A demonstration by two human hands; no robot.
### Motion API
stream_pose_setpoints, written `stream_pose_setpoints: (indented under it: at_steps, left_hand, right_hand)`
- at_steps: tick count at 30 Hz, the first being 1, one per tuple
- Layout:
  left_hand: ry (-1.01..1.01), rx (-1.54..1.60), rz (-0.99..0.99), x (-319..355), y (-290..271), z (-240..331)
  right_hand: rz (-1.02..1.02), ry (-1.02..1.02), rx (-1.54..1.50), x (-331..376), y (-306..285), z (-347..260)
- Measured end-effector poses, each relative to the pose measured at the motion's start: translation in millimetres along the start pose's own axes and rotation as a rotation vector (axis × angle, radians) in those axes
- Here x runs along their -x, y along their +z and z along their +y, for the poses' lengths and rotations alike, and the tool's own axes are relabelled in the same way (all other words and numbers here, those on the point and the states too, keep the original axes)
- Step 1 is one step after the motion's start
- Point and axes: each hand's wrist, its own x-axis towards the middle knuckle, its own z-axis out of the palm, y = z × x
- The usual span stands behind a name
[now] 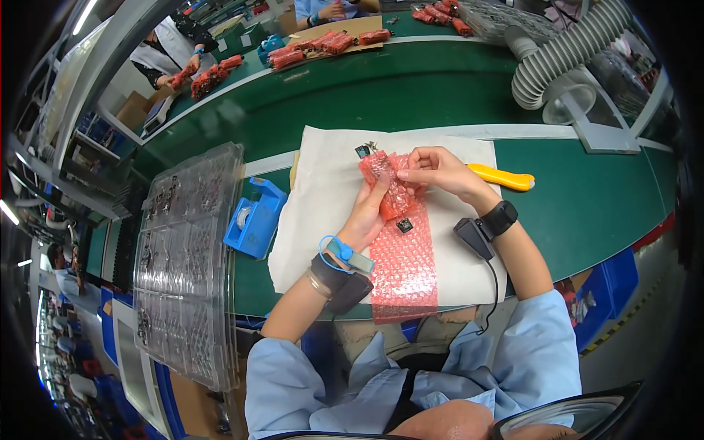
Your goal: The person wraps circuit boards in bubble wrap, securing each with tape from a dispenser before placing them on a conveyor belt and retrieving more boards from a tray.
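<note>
Wrapping is under way, by the look of it — a long strip of pink bubble wrap [402,260] runs down the white cloth [323,220] on the green bench [587,205], its near end hanging over the bench edge, its far end rolled into a bundle up by the fingers. Both hands are closed on that bundle: the left hand [367,213] grips it from below, the right hand [433,169] pinches its top, the two nearly touching. A small black part [404,225] lies on the strip just beneath the roll, and another dark piece [362,151] sits on the cloth beyond it. My read: the next move calls for a firm hold on the roll so it doesn't spring open, and a steady turn toward that black part.

To the left stands a tall stack of clear trays [183,257], compartments holding small dark pieces. Beside it, a blue tape dispenser [255,218]. Right of the cloth, a yellow cutter [506,177]. Across the bench — finished red bundles [323,44] on cardboard, other workers' hands near them. No label is legible from here.
</note>
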Motion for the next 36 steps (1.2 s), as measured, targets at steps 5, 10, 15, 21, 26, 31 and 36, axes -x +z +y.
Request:
stream_pose_setpoints:
  at_steps: [5,10,15,21,26,31,36]
  left_hand:
    - [-0.013,-0.021,0.018,-1.9,-8.1,-4.2]
    - [0.029,-0.001,0.051,-0.9,-5.0,-8.6]
    - [0.067,-0.08,0.079,2.0,-1.3,-8.2]
    - [0.024,-0.065,0.013,-0.1,-1.3,0.7]
    - [0.038,-0.006,0.037,0.2,4.5,4.6]
    - [-0.029,-0.018,0.017,1.5,-10.5,-0.4]
    - [-0.039,-0.051,-0.023,10.1,-5.2,1.9]
  right_hand:
    - [0.028,0.004,0.032,-1.1,2.2,2.7]
    - [0.099,-0.005,0.16,2.7,6.0,-1.0]
    - [0.158,0.017,0.307,7.2,5.2,-0.6]
    - [0.154,0.021,0.31,5.4,3.1,-1.4]
    - [0.054,0.004,0.11,11.7,1.4,-9.0]
    - [-0.024,0.04,-0.054,11.3,-6.9,-3.8]
    - [-0.001,0.068,-0.006,15.4,-3.3,0.9]
